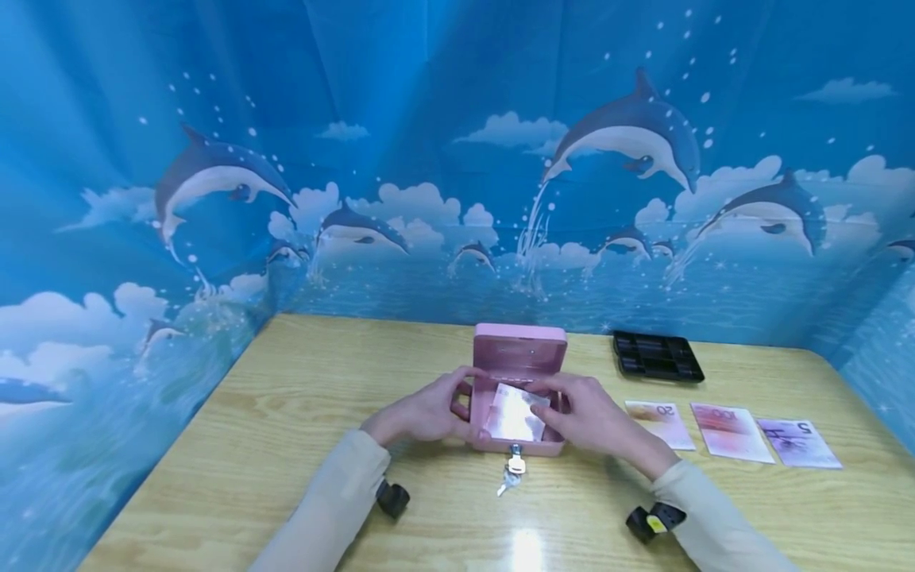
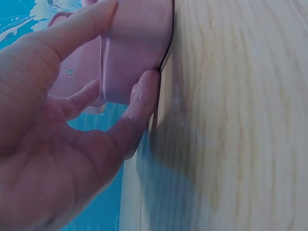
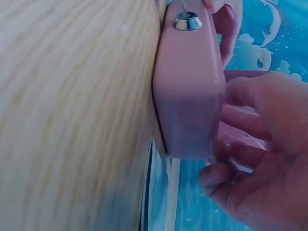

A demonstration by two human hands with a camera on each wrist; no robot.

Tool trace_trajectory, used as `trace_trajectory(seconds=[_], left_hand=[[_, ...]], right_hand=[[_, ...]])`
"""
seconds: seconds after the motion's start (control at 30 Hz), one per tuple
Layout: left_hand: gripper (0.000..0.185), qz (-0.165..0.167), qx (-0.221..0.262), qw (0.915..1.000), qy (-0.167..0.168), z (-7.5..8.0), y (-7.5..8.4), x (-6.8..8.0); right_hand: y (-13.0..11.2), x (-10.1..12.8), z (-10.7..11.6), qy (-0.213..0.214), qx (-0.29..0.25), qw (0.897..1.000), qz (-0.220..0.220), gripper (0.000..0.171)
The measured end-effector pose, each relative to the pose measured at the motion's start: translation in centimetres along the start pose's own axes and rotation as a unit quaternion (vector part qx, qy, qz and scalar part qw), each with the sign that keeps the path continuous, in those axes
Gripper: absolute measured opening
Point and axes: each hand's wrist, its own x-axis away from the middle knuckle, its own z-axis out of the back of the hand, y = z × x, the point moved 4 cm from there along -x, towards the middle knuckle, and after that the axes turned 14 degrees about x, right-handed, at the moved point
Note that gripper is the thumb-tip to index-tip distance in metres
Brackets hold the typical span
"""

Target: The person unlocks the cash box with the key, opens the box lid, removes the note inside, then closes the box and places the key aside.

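Between the two hands sits a small pink cash box (image 1: 518,397), smooth painted metal with rounded corners, its lid (image 1: 520,348) standing upright at the far side, away from the wrists. The left hand (image 1: 427,413) holds the box's left wall, the thumb up near the rim and a finger (image 2: 139,108) pressed against the lower corner where the box meets the table (image 1: 300,413); in the left wrist view the grip looks loose, with the fingers only gently bent. The right hand (image 1: 589,417) reaches over the box's right side, its fingers (image 3: 240,139) curled at the rim and touching a pale, glossy banknote (image 1: 515,413) that lies slanted in the open box; whether it pinches the note or only rests on it cannot be told. A round silver lock (image 3: 187,20) is set in the box's near wall, and a key (image 1: 513,469) hangs from it onto the table between the forearms, its bunch shining. The table is light wood-grain laminate with a glossy glare close to the body. To the right of the right hand three flat banknotes lie in a row, apart from one another: a 20 note (image 1: 659,423) nearest, then a reddish 100 note (image 1: 731,431), then a purplish 5 note (image 1: 797,442). Beyond them, farther from the right hand, lies a black plastic coin tray (image 1: 656,357) with ribbed slots. Both arms wear cream sleeves (image 1: 336,508).
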Motion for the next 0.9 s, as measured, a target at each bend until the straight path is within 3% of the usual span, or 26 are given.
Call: trace_trajectory(seconds=[0.17, 0.43, 0.67, 0.9], left_hand=[[0.089, -0.006, 0.004, 1.0000, -0.001, 0.0, 0.1, 0.0], [0.091, 0.002, 0.001, 1.0000, 0.006, 0.0, 0.1, 0.0], [0.090, -0.001, 0.007, 1.0000, 0.005, -0.1, 0.0, -0.1], [0.087, -0.001, -0.006, 1.0000, 0.006, -0.1, 0.1, 0.0]], right_hand=[[0.0, 0.3, 0.6, 0.029, -0.016, 0.999, -0.017, 0.029], [-0.2, 0.6, 0.8, 0.053, -0.018, 0.998, 0.004, 0.027], [-0.3, 0.9, 0.8, 0.036, -0.039, 0.998, 0.040, 0.034], [-0.3, 1.1, 0.7, 0.031, -0.053, 0.997, 0.047, 0.037]])
